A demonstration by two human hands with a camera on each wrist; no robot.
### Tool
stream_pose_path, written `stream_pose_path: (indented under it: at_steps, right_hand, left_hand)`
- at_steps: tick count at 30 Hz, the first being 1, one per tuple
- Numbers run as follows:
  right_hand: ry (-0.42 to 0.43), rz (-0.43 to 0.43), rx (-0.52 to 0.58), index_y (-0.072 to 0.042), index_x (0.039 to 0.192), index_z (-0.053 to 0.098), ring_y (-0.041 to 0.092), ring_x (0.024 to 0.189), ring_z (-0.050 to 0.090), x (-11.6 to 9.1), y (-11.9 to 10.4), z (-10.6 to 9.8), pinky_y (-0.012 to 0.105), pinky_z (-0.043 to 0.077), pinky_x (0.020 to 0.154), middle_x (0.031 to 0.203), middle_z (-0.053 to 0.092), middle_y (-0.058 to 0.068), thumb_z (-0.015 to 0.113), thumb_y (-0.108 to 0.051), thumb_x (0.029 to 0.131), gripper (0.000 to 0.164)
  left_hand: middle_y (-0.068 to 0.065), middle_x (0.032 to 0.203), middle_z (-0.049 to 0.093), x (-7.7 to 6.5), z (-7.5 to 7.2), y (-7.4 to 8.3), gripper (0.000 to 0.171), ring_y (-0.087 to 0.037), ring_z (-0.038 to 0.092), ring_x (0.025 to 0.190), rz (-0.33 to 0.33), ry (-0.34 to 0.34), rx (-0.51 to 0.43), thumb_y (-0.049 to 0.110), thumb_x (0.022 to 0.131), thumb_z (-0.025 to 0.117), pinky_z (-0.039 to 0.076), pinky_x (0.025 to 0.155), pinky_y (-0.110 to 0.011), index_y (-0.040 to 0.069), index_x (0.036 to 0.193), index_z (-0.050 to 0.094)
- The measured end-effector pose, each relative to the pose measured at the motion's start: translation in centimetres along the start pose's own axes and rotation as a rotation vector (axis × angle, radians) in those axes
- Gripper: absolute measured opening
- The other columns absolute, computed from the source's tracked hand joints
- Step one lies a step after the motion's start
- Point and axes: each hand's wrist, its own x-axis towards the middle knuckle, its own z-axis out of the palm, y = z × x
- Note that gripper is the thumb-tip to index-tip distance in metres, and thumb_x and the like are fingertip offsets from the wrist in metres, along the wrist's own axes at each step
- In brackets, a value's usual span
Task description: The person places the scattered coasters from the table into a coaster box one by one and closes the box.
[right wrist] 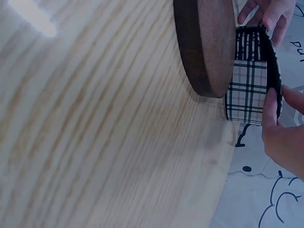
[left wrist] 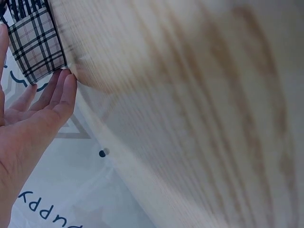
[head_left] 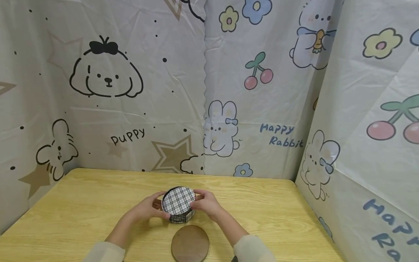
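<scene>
A round plaid coaster holder stands on the table, with the striped edges of stacked coasters showing through the gap in its wall. On top, a plaid coaster lies tilted, its dark underside partly visible in the right wrist view. My right hand pinches the coaster's edge between thumb and fingers. From the other side, my left hand grips around the holder, thumb in front and fingers behind. In the left wrist view, its fingertips meet the holder's lower edge.
A thick brown disc lies flat on the wood-grain table, just in front of the holder. Printed cloth hangs behind the table and along both sides.
</scene>
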Motion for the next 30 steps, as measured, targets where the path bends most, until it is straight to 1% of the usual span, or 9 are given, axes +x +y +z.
stream_pose_path:
  at_steps: [3,6,11,15,19,23,24,27,30]
  right_hand:
    - [0.007,-0.008,-0.069,0.009,0.136,0.040,0.012,0.075,0.050,0.05,-0.31,0.14,0.032,0.056,0.079,0.083,0.046,0.002,0.064,0.006,0.080,0.061]
    - [0.022,-0.007,-0.130,0.009,0.135,0.041,0.012,0.073,0.049,0.12,-0.61,0.32,0.031,0.056,0.074,0.081,0.047,0.003,0.066,0.005,0.078,0.063]
    - [0.042,-0.002,-0.226,0.006,0.136,0.043,0.013,0.069,0.050,0.41,-0.63,0.56,0.036,0.056,0.070,0.078,0.048,0.004,0.068,0.004,0.077,0.064]
    - [0.053,0.000,-0.281,0.004,0.136,0.044,0.014,0.064,0.050,0.64,-0.48,0.63,0.038,0.054,0.065,0.077,0.048,0.005,0.069,0.002,0.077,0.064]
    - [0.060,0.009,-0.316,0.004,0.135,0.045,0.014,0.062,0.050,0.78,-0.44,0.63,0.037,0.053,0.063,0.078,0.048,0.005,0.070,0.001,0.077,0.063]
    - [0.058,0.012,-0.334,0.005,0.134,0.045,0.013,0.061,0.049,0.97,-0.25,0.58,0.030,0.048,0.057,0.078,0.048,0.006,0.070,0.001,0.078,0.062]
    - [0.057,0.010,-0.338,0.005,0.134,0.046,0.013,0.061,0.049,0.96,-0.26,0.57,0.030,0.048,0.057,0.078,0.048,0.006,0.071,0.000,0.077,0.062]
    - [0.053,0.004,-0.347,0.004,0.133,0.046,0.014,0.065,0.049,1.00,-0.17,0.46,0.026,0.045,0.057,0.081,0.050,0.006,0.072,-0.002,0.077,0.062]
    - [0.052,-0.012,-0.368,0.004,0.133,0.047,0.015,0.072,0.049,1.00,-0.08,0.39,0.026,0.045,0.059,0.085,0.052,0.008,0.073,-0.003,0.076,0.062]
  left_hand:
    - [-0.024,0.123,0.055,0.04,-0.02,-0.05,0.091,-0.036,0.054,0.112,-0.001,0.003,-0.003,0.025,0.073,0.081,0.046,0.094,-0.051,0.001,0.144,0.029]
    - [-0.024,0.123,0.055,0.08,-0.01,-0.13,0.091,-0.035,0.054,0.112,-0.005,0.007,-0.002,0.025,0.073,0.081,0.045,0.094,-0.052,0.002,0.144,0.029]
    - [-0.024,0.124,0.054,0.14,0.05,-0.29,0.091,-0.036,0.054,0.112,-0.020,0.008,0.013,0.026,0.073,0.081,0.046,0.094,-0.052,0.002,0.144,0.029]
    - [-0.025,0.125,0.054,0.23,0.10,-0.28,0.092,-0.037,0.054,0.113,-0.027,0.006,0.014,0.027,0.073,0.080,0.045,0.095,-0.053,0.002,0.144,0.028]
    - [-0.025,0.124,0.054,0.21,0.12,-0.13,0.092,-0.038,0.054,0.113,-0.027,0.010,0.016,0.026,0.073,0.080,0.045,0.095,-0.053,0.003,0.144,0.028]
    - [-0.025,0.125,0.054,0.13,0.04,-0.07,0.092,-0.037,0.054,0.113,-0.025,0.008,0.017,0.026,0.073,0.080,0.045,0.095,-0.053,0.002,0.145,0.028]
    - [-0.025,0.125,0.054,0.16,0.02,-0.10,0.092,-0.037,0.054,0.113,-0.028,0.009,0.016,0.026,0.073,0.080,0.045,0.095,-0.053,0.003,0.145,0.028]
    - [-0.024,0.125,0.054,0.25,-0.01,-0.20,0.093,-0.037,0.054,0.114,-0.034,0.013,0.017,0.028,0.073,0.081,0.045,0.095,-0.053,0.003,0.145,0.028]
    - [-0.024,0.126,0.054,0.33,0.00,-0.27,0.093,-0.037,0.053,0.114,-0.043,0.021,0.018,0.029,0.072,0.081,0.045,0.096,-0.053,0.004,0.145,0.028]
